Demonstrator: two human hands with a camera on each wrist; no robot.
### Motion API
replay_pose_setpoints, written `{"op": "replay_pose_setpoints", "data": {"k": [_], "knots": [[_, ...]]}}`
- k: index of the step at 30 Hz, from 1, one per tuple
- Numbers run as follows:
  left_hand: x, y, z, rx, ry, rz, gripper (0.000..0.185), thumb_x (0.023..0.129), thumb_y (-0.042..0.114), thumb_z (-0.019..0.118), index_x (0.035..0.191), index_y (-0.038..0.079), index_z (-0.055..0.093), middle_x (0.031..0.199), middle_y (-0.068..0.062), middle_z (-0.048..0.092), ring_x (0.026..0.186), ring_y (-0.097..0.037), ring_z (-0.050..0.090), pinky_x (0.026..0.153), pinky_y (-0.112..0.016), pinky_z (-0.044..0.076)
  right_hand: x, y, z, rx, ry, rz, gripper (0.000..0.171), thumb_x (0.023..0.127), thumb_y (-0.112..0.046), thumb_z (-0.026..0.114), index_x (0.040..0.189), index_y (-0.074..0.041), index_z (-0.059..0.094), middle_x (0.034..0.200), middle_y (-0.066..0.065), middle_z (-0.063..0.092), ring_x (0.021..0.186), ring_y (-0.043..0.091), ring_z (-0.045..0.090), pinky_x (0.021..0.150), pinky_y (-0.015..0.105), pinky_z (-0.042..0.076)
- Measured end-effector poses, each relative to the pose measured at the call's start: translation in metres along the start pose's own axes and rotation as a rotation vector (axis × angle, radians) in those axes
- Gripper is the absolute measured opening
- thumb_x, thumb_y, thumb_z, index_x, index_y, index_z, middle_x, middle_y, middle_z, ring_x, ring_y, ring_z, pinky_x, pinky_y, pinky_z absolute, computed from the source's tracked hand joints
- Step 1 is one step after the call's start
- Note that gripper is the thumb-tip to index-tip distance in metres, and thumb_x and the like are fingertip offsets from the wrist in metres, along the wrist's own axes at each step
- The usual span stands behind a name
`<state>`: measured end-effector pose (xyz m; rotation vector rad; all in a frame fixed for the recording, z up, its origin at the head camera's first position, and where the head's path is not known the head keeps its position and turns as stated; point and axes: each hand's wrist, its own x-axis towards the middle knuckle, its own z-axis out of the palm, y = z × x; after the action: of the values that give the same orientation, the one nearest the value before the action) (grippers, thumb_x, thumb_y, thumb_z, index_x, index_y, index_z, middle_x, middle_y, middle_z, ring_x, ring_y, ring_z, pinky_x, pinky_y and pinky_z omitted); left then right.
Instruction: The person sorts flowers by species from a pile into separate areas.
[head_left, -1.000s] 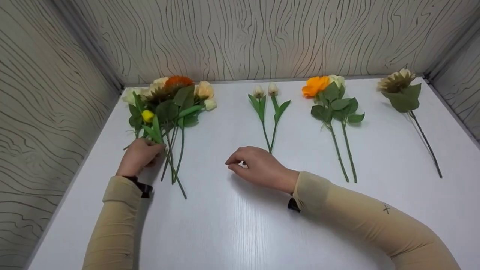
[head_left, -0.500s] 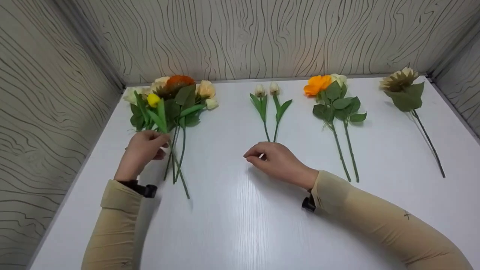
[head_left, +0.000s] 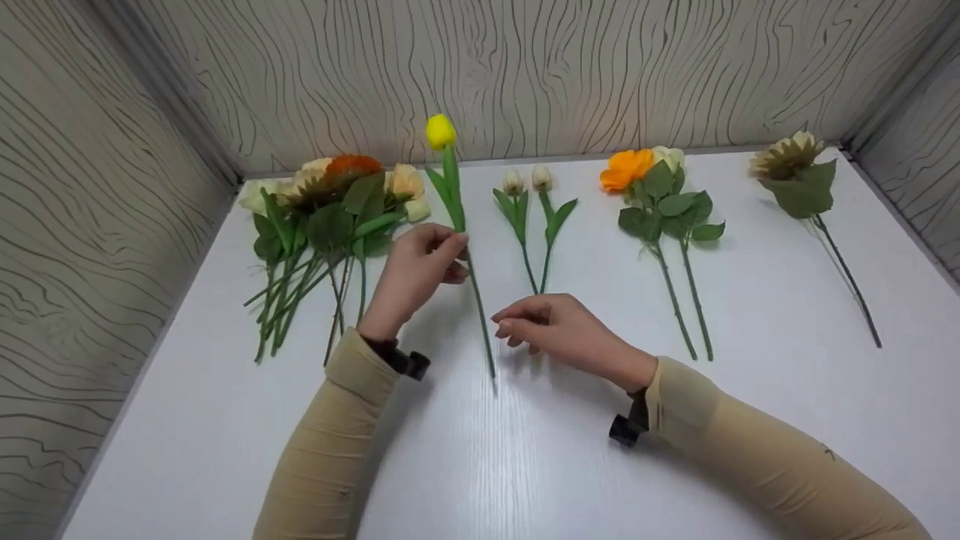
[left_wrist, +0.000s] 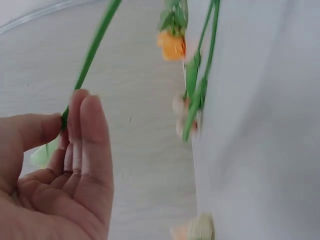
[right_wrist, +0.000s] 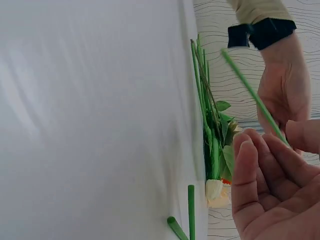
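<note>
Nearest us, over the white table [head_left: 465,465], we see the right hand [head_left: 559,326], its fingers softly bent and its grip parted, just beside the lower stem of a yellow tulip [head_left: 454,196]. A little farther off, the left hand [head_left: 418,271] pinches that stem between thumb and fingers below the leaves, holding the tulip tilted, blossom away from us. Beyond, we find two pale tulips [head_left: 520,214] side by side, a heap of mixed flowers [head_left: 330,225] at left, an orange flower [head_left: 628,170] touching a cream flower [head_left: 671,157] and, far right, a beige bloom [head_left: 802,191]. Behind stands the patterned wall [head_left: 480,75].
</note>
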<state>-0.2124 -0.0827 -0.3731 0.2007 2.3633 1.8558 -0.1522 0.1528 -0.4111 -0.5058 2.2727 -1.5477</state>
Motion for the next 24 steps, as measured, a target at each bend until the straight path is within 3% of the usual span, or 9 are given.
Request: {"op": "replay_pose_setpoints", "data": {"k": [5, 11, 15, 24], "knots": [[0.006, 0.0, 0.029, -0.124, -0.043, 0.055, 0.03, 0.103, 0.028, 0.065, 0.115, 0.001, 0.066, 0.1, -0.015, 0.067, 0.085, -0.027, 0.07, 0.078, -0.037, 0.061, -0.004, 0.003, -0.002, 0.114, 0.031, 0.033, 0.036, 0.1, -0.032, 0.069, 0.124, -0.005, 0.072, 0.104, 0.007, 0.075, 0.093, 0.027, 0.07, 0.075, 0.035, 0.057], [0.006, -0.003, 0.043, -0.178, -0.079, 0.09, 0.029, 0.103, 0.028, 0.066, 0.114, 0.001, 0.066, 0.1, -0.017, 0.067, 0.085, -0.027, 0.07, 0.079, -0.037, 0.061, -0.006, 0.008, -0.008, 0.233, 0.092, 0.061, 0.037, 0.097, -0.026, 0.073, 0.121, 0.002, 0.07, 0.1, 0.015, 0.074, 0.087, 0.031, 0.069, 0.07, 0.032, 0.057], [0.007, -0.005, 0.045, -0.196, -0.094, 0.089, 0.028, 0.101, 0.028, 0.068, 0.114, 0.002, 0.067, 0.104, -0.024, 0.067, 0.084, -0.027, 0.071, 0.08, -0.038, 0.061, -0.003, 0.011, -0.01, 0.21, 0.12, 0.061, 0.035, 0.095, -0.024, 0.075, 0.117, 0.004, 0.069, 0.096, 0.014, 0.073, 0.084, 0.029, 0.069, 0.07, 0.033, 0.058], [0.008, -0.008, 0.05, -0.186, -0.13, 0.026, 0.023, 0.098, 0.021, 0.073, 0.113, 0.005, 0.069, 0.101, -0.014, 0.068, 0.087, -0.026, 0.073, 0.08, -0.037, 0.061, 0.0, 0.016, -0.014, 0.152, 0.19, 0.076, 0.025, 0.093, -0.024, 0.078, 0.108, -0.005, 0.073, 0.093, 0.012, 0.074, 0.079, 0.03, 0.066, 0.069, 0.036, 0.058]]}}
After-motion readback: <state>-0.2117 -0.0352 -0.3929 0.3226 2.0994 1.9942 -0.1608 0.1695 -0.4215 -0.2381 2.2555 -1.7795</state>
